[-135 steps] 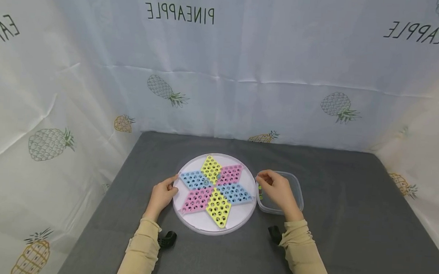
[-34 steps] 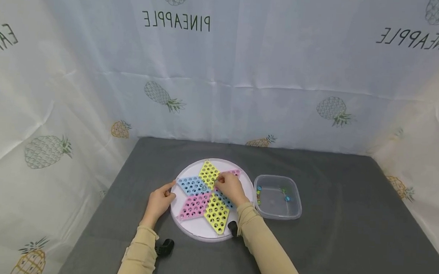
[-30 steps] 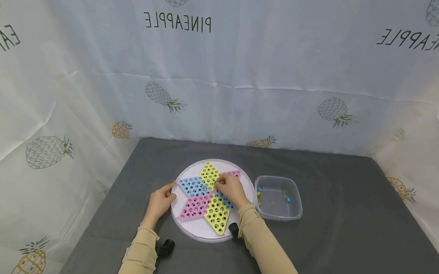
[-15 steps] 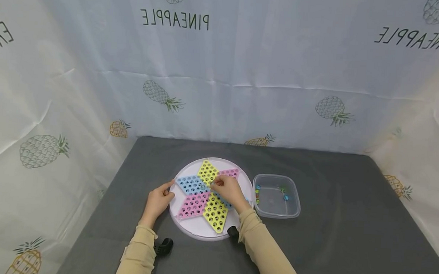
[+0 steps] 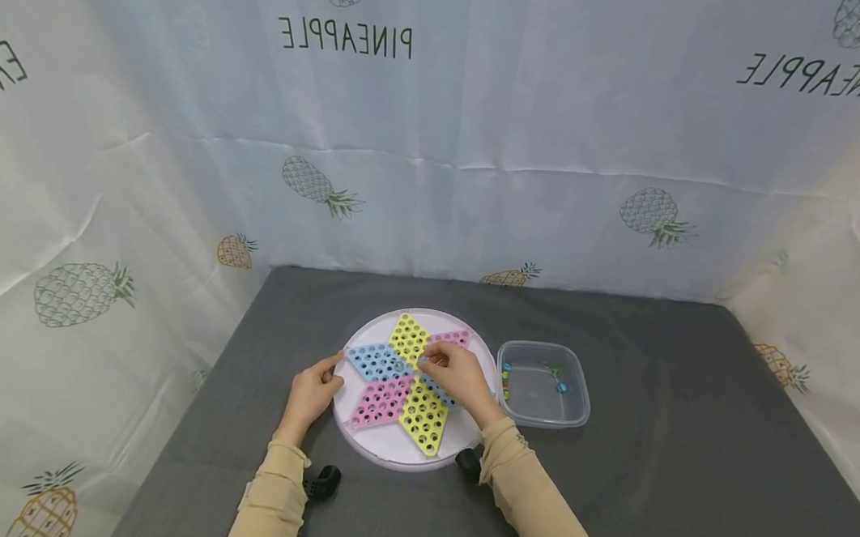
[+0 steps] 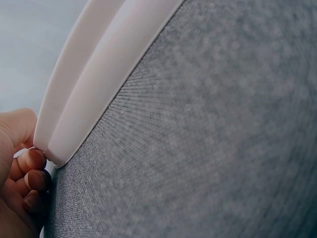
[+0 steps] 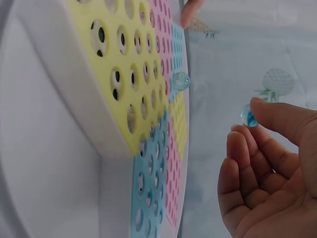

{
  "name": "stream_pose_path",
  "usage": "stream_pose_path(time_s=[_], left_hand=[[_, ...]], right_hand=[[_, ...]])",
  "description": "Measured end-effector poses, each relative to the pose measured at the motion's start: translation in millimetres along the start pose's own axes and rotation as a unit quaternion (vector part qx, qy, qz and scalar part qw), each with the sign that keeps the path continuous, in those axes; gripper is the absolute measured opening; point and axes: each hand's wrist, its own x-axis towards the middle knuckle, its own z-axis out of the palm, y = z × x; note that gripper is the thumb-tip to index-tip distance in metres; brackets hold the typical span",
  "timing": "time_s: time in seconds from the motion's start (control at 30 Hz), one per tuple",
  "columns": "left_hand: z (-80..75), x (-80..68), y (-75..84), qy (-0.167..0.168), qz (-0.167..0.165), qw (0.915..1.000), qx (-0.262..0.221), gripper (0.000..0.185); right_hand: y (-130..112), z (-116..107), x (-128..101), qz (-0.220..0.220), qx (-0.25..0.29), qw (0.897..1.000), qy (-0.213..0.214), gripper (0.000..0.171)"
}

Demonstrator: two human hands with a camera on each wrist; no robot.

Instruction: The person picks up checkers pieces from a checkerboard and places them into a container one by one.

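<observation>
Nearest the camera, both sleeves come in from the bottom edge. L hand [image 5: 311, 395] sits at the left rim of the round white board [image 5: 391, 453]; its grip is on that rim, thumb on top and fingers curled under the edge, clear in the left wrist view [image 6: 22, 173]. R hand [image 5: 459, 377] hovers over the middle of the board, grip pinching one small blue-swirl marble [image 7: 248, 117] between thumb and fingertip, other fingers loosely curled; the marble is off the surface, not in a hole.

The board lies flat on the worktop [image 5: 682, 476], round, so no long axis of its own; its six-point star [image 5: 422, 414] of yellow, pink and blue diamonds has one yellow tip pointing toward the person, the other yellow tip pointing away to the back wall. A second clear marble [image 7: 180, 81] sits in a hole near the star's centre, just beside the R hand's marble but apart from it.

Just right of the board, near but not touching as far as can be told, a clear plastic tub [image 5: 575, 418] w/ a few small coloured marbles in it.

Worktop is dark grey cloth. Behind and on both sides hang pale sheets [image 5: 480, 141] printed w/ pineapples and mirrored "PINEAPPLE" lettering.
</observation>
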Motion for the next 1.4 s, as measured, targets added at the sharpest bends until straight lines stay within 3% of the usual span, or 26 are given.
stream_pose_path(time_s=[0.3, 0.67, 1.07, 1.4], left_hand=[[0.1, -0.1, 0.1, 0.006, 0.007, 1.0000, 0.003, 0.050], [-0.1, -0.9, 1.1, 0.004, 0.004, 1.0000, -0.002, 0.049], [-0.4, 0.4, 1.8, 0.003, -0.002, 1.0000, -0.003, 0.050], [1.8, 1.8, -0.4, 0.005, 0.001, 1.0000, -0.004, 0.049]], right_hand=[[0, -15, -12, -0.024, 0.009, 0.999, 0.027, 0.026], [6, -28, -25, -0.030, 0.062, 0.997, 0.037, 0.019], [26, -41, -35, -0.045, 0.057, 0.994, 0.076, 0.022], [42, -50, -42, -0.012, 0.046, 0.995, 0.083, 0.022]])
